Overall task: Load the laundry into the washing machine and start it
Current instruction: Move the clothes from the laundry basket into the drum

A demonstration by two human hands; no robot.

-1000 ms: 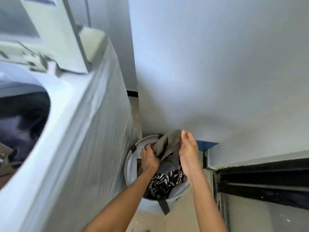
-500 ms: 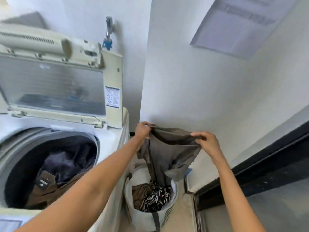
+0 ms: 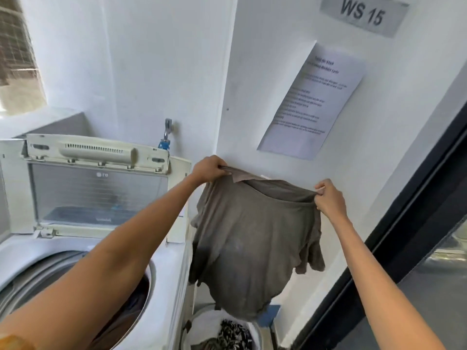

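Observation:
A grey-brown shirt (image 3: 250, 243) hangs spread out between my two hands, above the laundry basket (image 3: 202, 322). My left hand (image 3: 208, 169) grips its upper left edge and my right hand (image 3: 328, 198) pinches its upper right edge. The white top-loading washing machine (image 3: 169, 274) stands at the left with its lid (image 3: 98, 188) raised. Dark clothes lie in its drum (image 3: 137, 296), mostly hidden by my left arm. In the basket lie a black-and-white patterned garment (image 3: 235, 334) and a brown one.
A white wall is close behind the shirt, with a printed notice (image 3: 313, 102) and a "WS 15" sign (image 3: 361, 13). A water tap (image 3: 166, 133) sits above the machine. A dark-framed glass door (image 3: 417, 223) runs along the right.
My hands have lifted the shirt higher out of the basket and pulled it wide open. My view has tilted up from the basket to the wall.

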